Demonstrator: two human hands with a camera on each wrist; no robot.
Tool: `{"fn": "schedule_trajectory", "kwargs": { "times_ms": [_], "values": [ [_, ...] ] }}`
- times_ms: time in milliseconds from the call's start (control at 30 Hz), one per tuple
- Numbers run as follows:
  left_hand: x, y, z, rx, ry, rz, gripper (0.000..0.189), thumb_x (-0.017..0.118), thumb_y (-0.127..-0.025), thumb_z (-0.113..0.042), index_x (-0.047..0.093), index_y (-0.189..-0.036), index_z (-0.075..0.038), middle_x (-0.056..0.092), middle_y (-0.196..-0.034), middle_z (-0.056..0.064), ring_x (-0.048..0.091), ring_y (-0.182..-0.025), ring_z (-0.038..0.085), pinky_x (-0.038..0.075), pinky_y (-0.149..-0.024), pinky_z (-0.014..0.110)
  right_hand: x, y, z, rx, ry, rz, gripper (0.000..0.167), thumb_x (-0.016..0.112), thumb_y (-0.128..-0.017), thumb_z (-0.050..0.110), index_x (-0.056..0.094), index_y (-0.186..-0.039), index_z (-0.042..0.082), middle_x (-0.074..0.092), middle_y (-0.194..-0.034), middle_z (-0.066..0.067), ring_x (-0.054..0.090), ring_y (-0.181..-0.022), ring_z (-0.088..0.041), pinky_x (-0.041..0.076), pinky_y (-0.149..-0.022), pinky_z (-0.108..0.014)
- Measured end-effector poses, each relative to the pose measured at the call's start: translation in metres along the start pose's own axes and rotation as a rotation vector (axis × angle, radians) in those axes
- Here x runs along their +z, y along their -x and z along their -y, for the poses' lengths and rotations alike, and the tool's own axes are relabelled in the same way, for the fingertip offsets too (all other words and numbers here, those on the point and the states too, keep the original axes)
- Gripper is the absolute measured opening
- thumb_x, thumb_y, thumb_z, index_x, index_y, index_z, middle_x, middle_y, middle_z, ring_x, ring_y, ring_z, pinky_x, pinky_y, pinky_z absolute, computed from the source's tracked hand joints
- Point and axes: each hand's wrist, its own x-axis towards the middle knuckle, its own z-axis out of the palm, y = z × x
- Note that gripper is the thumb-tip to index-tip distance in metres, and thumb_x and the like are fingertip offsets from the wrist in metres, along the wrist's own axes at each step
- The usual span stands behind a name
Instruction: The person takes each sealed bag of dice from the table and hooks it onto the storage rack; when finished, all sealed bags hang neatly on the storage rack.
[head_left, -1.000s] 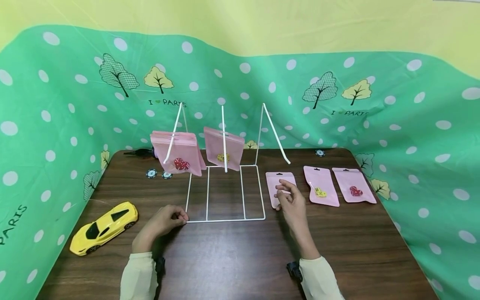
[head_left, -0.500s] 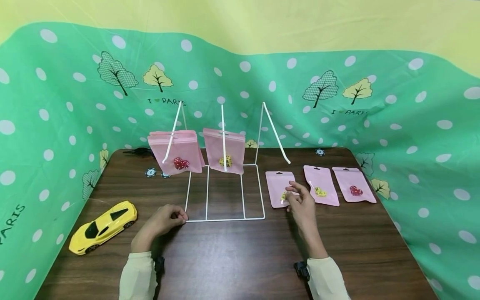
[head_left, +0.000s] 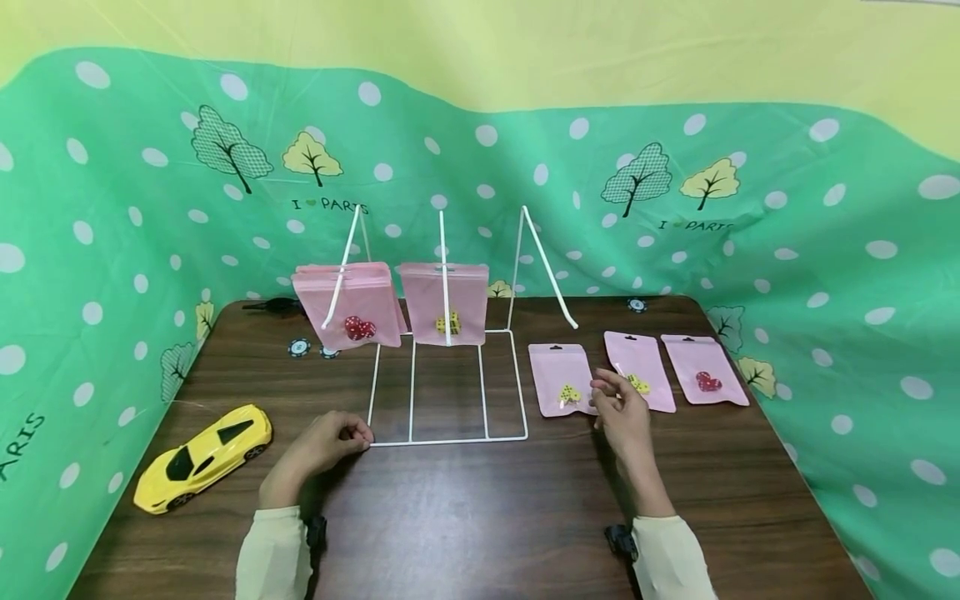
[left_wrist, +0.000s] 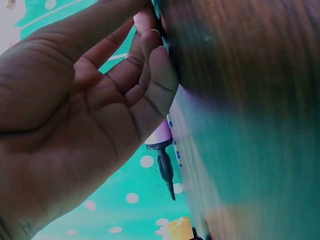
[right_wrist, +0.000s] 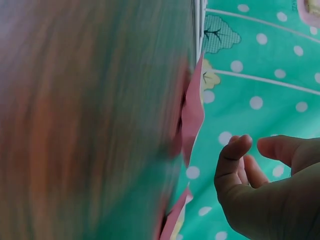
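Observation:
A white wire display rack (head_left: 450, 442) stands on the table, its prongs slanting up toward me. My left hand (head_left: 330, 442) pinches its front left corner; in the left wrist view the fingers of that hand (left_wrist: 105, 95) are curled. Pink zip bags with red dice (head_left: 341, 304) hang on the left prong, and a pink bag with yellow dice (head_left: 420, 300) hangs on the middle one. My right hand (head_left: 626, 417) hovers between two flat pink bags, the near left one (head_left: 551, 367) and the middle one (head_left: 637, 354). Nothing is between its loosely bent fingers, seen apart in the right wrist view.
Another pink bag with red dice (head_left: 697, 354) lies at the far right. A yellow toy car (head_left: 206, 458) sits left of my left hand. Poker chips (head_left: 299, 347) and a dark pointed object (head_left: 273, 307) lie at the back left. A green dotted curtain (head_left: 480, 150) surrounds the table.
My right hand has moved right, from over the near left flat bag toward the middle one. The bag on the middle prong has swung to face me. My left hand stays at the rack's corner.

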Motion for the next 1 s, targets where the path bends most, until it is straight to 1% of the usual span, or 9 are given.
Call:
{"fn": "schedule_trajectory", "kwargs": {
  "times_ms": [67,133,300,400,500,633,800,1000],
  "values": [
    [0.0,0.0,0.0,0.001,-0.002,-0.002,0.011,0.072,-0.1,0.002,0.075,-0.094,-0.007,0.064,-0.085,-0.001,0.057,-0.081,0.017,0.049,-0.074,0.032,-0.006,-0.002,-0.002,0.018,0.007,0.01,0.039,0.058,-0.108,-0.002,0.057,-0.146,-0.009,0.068,-0.119,-0.013,0.065,-0.08,-0.006,0.05,-0.057,-0.021],
    [0.0,0.0,0.0,0.005,-0.006,-0.004,0.011,0.072,-0.1,0.001,0.075,-0.094,-0.007,0.065,-0.086,-0.001,0.057,-0.081,0.017,0.049,-0.075,0.033,-0.012,-0.004,-0.003,0.029,0.02,0.02,0.039,0.059,-0.108,-0.001,0.056,-0.146,-0.01,0.069,-0.12,-0.013,0.065,-0.08,-0.005,0.05,-0.057,-0.021],
    [0.0,0.0,-0.002,0.007,-0.007,-0.007,0.011,0.072,-0.1,0.001,0.075,-0.094,-0.007,0.064,-0.085,-0.001,0.056,-0.081,0.016,0.049,-0.074,0.032,-0.024,-0.008,-0.009,0.047,0.056,0.02,0.039,0.058,-0.108,-0.002,0.057,-0.146,-0.009,0.069,-0.127,-0.021,0.065,-0.079,-0.005,0.05,-0.056,-0.021],
    [0.0,0.0,-0.002,0.013,-0.009,-0.011,0.01,0.072,-0.1,0.001,0.075,-0.093,-0.006,0.064,-0.085,-0.001,0.056,-0.08,0.015,0.048,-0.073,0.03,-0.031,-0.008,-0.012,0.056,0.086,0.031,0.037,0.058,-0.107,-0.002,0.058,-0.143,-0.011,0.069,-0.128,-0.023,0.066,-0.081,-0.006,0.05,-0.056,-0.022],
    [-0.001,0.001,-0.003,0.014,-0.005,-0.013,0.009,0.073,-0.1,0.001,0.075,-0.093,-0.005,0.064,-0.086,-0.001,0.055,-0.08,0.015,0.048,-0.073,0.03,-0.036,-0.008,-0.015,0.07,0.141,0.064,0.034,0.059,-0.108,-0.001,0.059,-0.14,-0.012,0.069,-0.127,-0.024,0.066,-0.083,-0.008,0.052,-0.058,-0.024],
    [-0.002,0.001,-0.003,0.006,-0.002,-0.013,0.009,0.072,-0.1,0.001,0.075,-0.093,-0.005,0.063,-0.085,-0.001,0.055,-0.081,0.016,0.047,-0.073,0.031,-0.04,-0.008,-0.017,0.09,0.204,0.138,0.034,0.059,-0.109,-0.001,0.058,-0.14,-0.013,0.065,-0.126,-0.027,0.064,-0.086,-0.01,0.056,-0.062,-0.027],
    [-0.001,0.001,-0.002,-0.005,-0.013,-0.013,0.011,0.072,-0.1,0.001,0.075,-0.093,-0.006,0.063,-0.085,-0.001,0.055,-0.08,0.016,0.048,-0.073,0.031,-0.042,-0.01,-0.019,0.114,0.207,0.205,0.034,0.057,-0.109,-0.001,0.054,-0.141,-0.016,0.064,-0.124,-0.029,0.066,-0.088,-0.011,0.06,-0.067,-0.029],
    [0.0,0.0,0.0,-0.001,-0.01,-0.006,0.011,0.071,-0.101,0.001,0.075,-0.094,-0.007,0.063,-0.085,-0.002,0.056,-0.081,0.017,0.048,-0.074,0.033,-0.04,-0.013,-0.019,0.143,0.203,0.246,0.035,0.056,-0.11,0.0,0.053,-0.142,-0.015,0.064,-0.125,-0.029,0.068,-0.088,-0.012,0.062,-0.07,-0.03]
  ]
}}
